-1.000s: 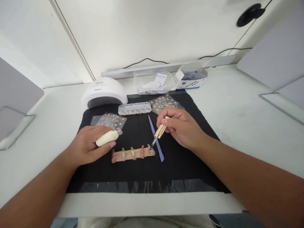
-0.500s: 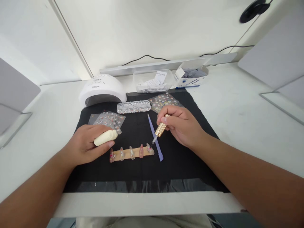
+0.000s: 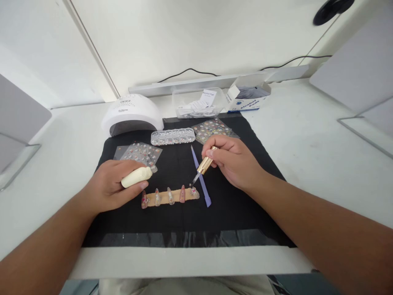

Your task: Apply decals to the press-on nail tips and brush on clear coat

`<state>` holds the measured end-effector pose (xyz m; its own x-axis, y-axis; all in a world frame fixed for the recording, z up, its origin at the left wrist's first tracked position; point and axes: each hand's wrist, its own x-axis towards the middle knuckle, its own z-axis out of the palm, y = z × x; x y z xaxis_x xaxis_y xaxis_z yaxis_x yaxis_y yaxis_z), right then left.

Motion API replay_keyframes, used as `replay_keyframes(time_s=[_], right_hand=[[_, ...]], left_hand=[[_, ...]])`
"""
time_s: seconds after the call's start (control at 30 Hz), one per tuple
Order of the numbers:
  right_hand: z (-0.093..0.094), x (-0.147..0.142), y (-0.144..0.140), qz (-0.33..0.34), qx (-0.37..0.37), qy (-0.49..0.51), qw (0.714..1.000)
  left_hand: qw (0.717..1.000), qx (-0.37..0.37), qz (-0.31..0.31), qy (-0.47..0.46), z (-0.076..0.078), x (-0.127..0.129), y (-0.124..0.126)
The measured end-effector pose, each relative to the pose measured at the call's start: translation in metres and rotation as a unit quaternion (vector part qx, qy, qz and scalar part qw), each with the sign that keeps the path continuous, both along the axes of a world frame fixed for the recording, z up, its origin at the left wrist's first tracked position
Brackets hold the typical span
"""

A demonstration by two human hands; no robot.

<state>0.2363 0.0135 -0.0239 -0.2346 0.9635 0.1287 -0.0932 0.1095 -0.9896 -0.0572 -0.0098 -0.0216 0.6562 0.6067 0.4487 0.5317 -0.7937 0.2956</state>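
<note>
My left hand [image 3: 115, 184] is closed around a cream nail polish bottle [image 3: 137, 177], tilted with its neck to the right. Between the fingers and thumb of my right hand [image 3: 233, 162] is a nail polish brush [image 3: 207, 160] with a ribbed gold cap. Its tip points down and left, at the upper part of the rightmost press-on nail [image 3: 194, 193]; whether it touches I cannot tell. Several decorated press-on nails, clear and pink, stand in a row on a tan strip [image 3: 164, 198]. Just right of the strip lies a purple tweezer-like tool [image 3: 202, 180].
A black mat [image 3: 172, 221] lies under the work. Behind are a white nail lamp [image 3: 132, 112], a rhinestone case [image 3: 172, 137], sticker sheets [image 3: 211, 129], [image 3: 139, 153], a clear tub [image 3: 184, 110] and an alcohol pad box [image 3: 248, 98].
The brush tip has shifted slightly up and left, from the middle of the rightmost nail to near its upper end. My left hand holds the bottle as before. The view has tilted slightly.
</note>
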Motion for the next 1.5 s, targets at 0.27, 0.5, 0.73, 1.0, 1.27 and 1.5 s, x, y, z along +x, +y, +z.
replay_keyframes(time_s=[0.27,0.5,0.73,1.0,1.27,1.5], right_hand=[[-0.0009,-0.0002,-0.0007,-0.006,0.003,-0.001,1.000],[-0.0017,-0.0006,0.0000,-0.014,-0.001,-0.002,1.000],[0.0003,0.0020,-0.0019,0.014,-0.014,-0.012,1.000],[0.0014,0.0040,-0.0035,0.030,-0.029,-0.029,0.999],[0.0000,0.0029,-0.0043,0.026,-0.017,-0.043,0.999],[0.0027,-0.0002,-0.0078,-0.006,0.032,-0.056,0.998]], left_hand=[[1.000,0.004,0.006,0.003,0.0004,-0.0017,-0.0017],[1.000,-0.010,0.006,-0.002,0.0010,-0.0014,-0.0030],[1.000,-0.013,0.008,0.001,-0.0003,-0.0005,-0.0016],[1.000,-0.007,0.000,-0.003,-0.0002,-0.0008,-0.0013],[1.000,-0.006,-0.001,0.007,-0.0002,0.0001,-0.0023],[1.000,-0.008,-0.001,0.000,-0.0002,0.0007,-0.0023]])
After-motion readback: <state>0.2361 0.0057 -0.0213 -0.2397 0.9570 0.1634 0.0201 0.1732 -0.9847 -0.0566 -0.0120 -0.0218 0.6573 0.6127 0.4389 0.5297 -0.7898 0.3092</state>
